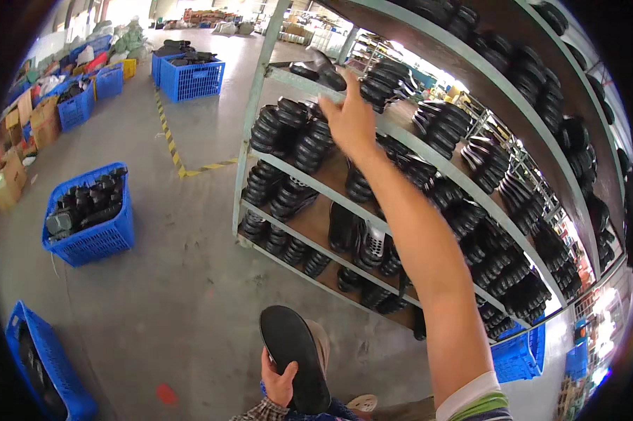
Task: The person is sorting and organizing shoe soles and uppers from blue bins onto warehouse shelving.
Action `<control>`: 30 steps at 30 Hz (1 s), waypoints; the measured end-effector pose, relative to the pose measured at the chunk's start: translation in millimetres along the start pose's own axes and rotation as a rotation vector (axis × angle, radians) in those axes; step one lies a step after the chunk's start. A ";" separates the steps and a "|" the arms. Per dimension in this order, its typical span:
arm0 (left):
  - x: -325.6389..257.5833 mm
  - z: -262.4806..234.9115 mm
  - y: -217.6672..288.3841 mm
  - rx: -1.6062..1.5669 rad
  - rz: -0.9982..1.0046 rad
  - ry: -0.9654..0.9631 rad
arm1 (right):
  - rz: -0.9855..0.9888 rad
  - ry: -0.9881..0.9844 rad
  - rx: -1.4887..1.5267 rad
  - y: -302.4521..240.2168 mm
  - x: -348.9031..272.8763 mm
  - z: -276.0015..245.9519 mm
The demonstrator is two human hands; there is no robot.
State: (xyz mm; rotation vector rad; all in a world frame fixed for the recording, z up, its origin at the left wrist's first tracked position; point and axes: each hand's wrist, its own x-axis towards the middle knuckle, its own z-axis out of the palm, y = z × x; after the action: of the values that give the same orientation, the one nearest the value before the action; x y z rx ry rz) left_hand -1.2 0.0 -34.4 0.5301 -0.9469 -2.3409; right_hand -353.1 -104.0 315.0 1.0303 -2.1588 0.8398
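Note:
My left hand (279, 381) is closed round the edge of a black shoe sole (295, 354), low in front of my body. The sole is long, with its dark flat face turned up. My right arm stretches forward to a metal rack, and my right hand (353, 119) is raised at an upper shelf with thumb and forefinger apart. Just beyond its fingertips, a dark sole (327, 72) leans at a slant on that shelf, beside another sole (303, 70) lying lower. I see nothing between the right hand's fingers.
The rack (255, 105) carries rows of stacked black soles (311, 146) on several shelves. Blue crates stand on the grey floor: one with black pieces (92, 242) at left, another (57, 379) at lower left. Yellow-black tape (168, 133) marks the floor.

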 end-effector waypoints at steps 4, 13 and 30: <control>-2.6 -1.2 11.1 -0.017 -0.083 0.037 | -0.157 -0.125 0.265 9.2 -141.7 5.1; 9.7 1.4 19.0 0.057 -0.161 0.003 | 0.701 -0.574 0.482 1.0 -476.7 -80.6; 2.5 7.5 18.6 -0.207 -0.315 -0.245 | 0.675 -0.541 0.431 -54.6 -533.8 -105.1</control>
State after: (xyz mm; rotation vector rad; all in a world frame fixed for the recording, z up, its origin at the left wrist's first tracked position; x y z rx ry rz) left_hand -0.7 -8.9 -16.2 0.3329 -0.7548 -2.7995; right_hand -5.1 182.9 5.7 0.7681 -2.9425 1.5247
